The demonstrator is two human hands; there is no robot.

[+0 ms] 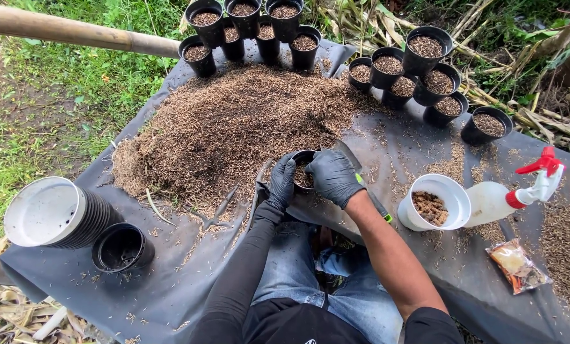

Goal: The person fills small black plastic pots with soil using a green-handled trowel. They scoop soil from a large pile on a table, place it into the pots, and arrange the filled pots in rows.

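beside the white cup (454,191), husk pile (234,127) crowds the pot (303,167).

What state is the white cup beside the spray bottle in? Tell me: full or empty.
Partly filled. The white cup stands upright, brown chunky material covering its bottom, its inner wall bare above. The spray bottle lies beside it.

Black gloves on both hands, black long left sleeve, short right sleeve, blue jeans.

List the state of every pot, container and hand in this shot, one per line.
Pot in hands: upright, partly filled.
Left hand: gripping the pot's side.
Right hand: over the pot, holding a trowel.
Far pots: upright, filled.
Single black pot: empty.
Pot stack: lying sideways.
White cup: open, partly filled.
Spray bottle: lying down.
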